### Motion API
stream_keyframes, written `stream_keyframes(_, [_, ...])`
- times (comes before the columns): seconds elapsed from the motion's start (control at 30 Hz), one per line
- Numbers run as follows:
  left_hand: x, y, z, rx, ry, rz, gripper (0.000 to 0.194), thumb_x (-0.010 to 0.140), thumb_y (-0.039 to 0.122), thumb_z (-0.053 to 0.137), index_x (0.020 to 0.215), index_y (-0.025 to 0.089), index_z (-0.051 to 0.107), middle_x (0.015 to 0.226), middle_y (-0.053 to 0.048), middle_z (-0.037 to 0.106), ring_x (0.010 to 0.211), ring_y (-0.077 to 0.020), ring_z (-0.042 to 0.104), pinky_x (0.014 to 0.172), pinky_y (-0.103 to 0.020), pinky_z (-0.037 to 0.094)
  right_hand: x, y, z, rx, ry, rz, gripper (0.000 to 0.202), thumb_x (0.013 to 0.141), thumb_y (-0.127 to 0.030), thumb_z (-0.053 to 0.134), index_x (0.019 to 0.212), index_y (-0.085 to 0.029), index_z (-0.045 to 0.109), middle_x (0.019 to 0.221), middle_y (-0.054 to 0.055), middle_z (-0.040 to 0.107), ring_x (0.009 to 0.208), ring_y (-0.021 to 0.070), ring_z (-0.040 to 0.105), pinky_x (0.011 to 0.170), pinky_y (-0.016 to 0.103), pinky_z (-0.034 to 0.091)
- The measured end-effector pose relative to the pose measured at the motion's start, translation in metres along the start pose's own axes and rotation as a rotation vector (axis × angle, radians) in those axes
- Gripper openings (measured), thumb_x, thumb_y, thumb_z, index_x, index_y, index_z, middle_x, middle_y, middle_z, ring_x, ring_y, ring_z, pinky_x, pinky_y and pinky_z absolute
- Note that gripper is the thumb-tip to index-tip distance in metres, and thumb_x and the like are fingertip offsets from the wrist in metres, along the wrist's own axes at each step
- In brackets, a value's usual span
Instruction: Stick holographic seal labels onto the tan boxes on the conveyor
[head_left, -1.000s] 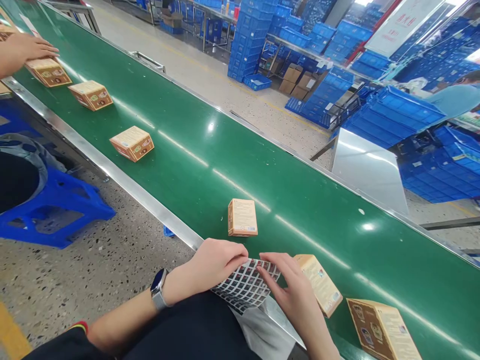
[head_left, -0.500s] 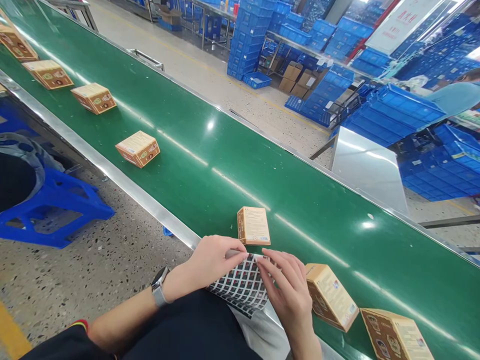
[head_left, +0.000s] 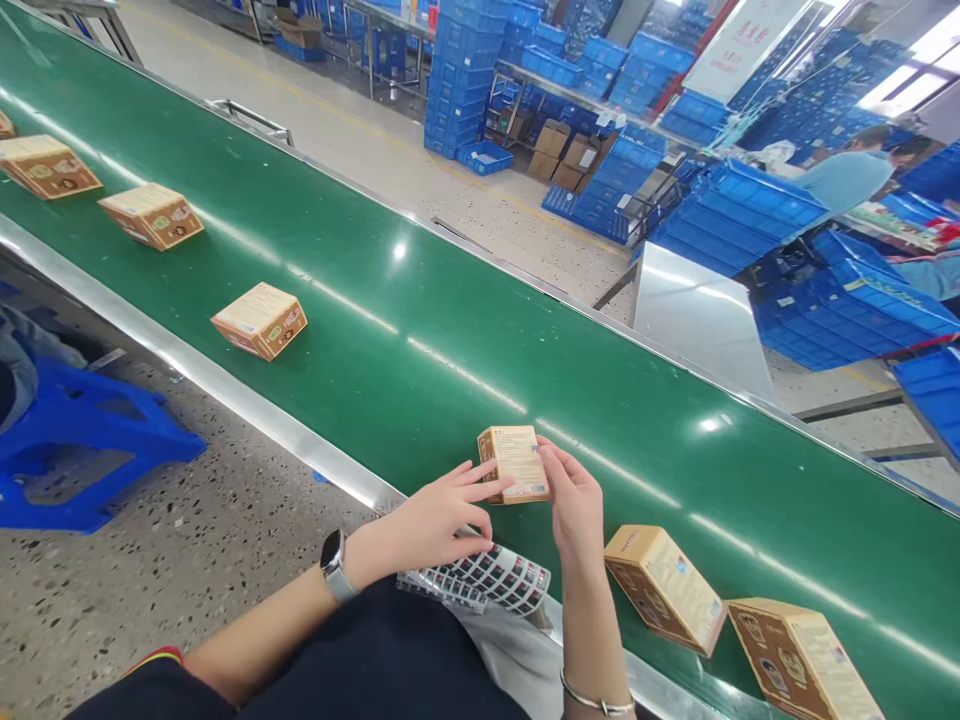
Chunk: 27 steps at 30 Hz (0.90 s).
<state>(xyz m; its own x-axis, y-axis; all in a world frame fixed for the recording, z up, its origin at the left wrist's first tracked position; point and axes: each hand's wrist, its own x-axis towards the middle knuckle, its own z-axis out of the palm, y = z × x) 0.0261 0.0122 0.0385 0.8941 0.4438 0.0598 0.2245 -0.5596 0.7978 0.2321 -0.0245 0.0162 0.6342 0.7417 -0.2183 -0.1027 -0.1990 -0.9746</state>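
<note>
The hands have just shifted from the patterned sticker sheet to the small carton, so the work in hand now centres on the carton's printed upper face. The person's right hand has left the sheet and is at the carton, its thumb and fingers drawn narrow by the upper face's right edge, next to a small coloured mark; whether anything thin is pinched between them cannot be told. The left hand has opened from its pinch: its fingers are spread wide, two of them reaching onto the carton's near left part as if to steady it, while the thumb lies at the edge of the sticker sheet. That sheet, curled, now lies below the left palm, on the body side of the grip. The carton sits flat on the green belt, between the two hands' fingertips, and neither hand wraps around it. To the right of the right hand, a tilted-looking carton bears a similar coloured mark on its printed face, and a further carton is just beyond it. Well to the left of the grip, another carton rests on the belt, apart from both hands.
</note>
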Motion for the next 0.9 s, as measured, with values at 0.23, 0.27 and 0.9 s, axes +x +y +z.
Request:
stream_keyframes(0.23, [0.006,0.002,0.012,-0.093,-0.015,0.006,0.012,0.088,0.018,0.072,0.076,0.020,0.074,0.156,-0.002,0.043,0.147,-0.0266,0.035,0.124,-0.040,0.031,-0.007,0.002,-0.007,-0.028,0.072,-0.012,0.041,0.063,-0.053,0.079,0.079,-0.016,0.077,0.106,0.012,0.077,0.088,0.0270,0.070,0.071,0.034,0.056])
stream_keyframes(0.27, [0.006,0.003,0.013,-0.108,-0.016,0.006,0.011,0.088,0.018,0.072,0.077,0.020,0.074,0.156,-0.001,0.043,0.147,-0.0264,0.035,0.124,-0.041,0.031,-0.008,0.002,-0.009,-0.036,0.079,-0.013,0.040,0.063,-0.053,0.079,0.079,-0.016,0.077,0.105,0.012,0.077,0.087,0.0271,0.070,0.071,0.035,0.056])
stream_keyframes(0.9, [0.026,0.011,0.029,-0.131,-0.127,0.062,0.012,0.086,0.015,0.073,0.075,0.020,0.072,0.157,-0.001,0.042,0.147,-0.0273,0.037,0.123,-0.040,0.031,-0.012,-0.004,-0.028,-0.416,0.334,-0.197,0.051,0.072,-0.053,0.070,0.107,-0.018,0.058,0.084,0.008,0.075,0.078,0.0251,0.068,0.075,0.037,0.050])
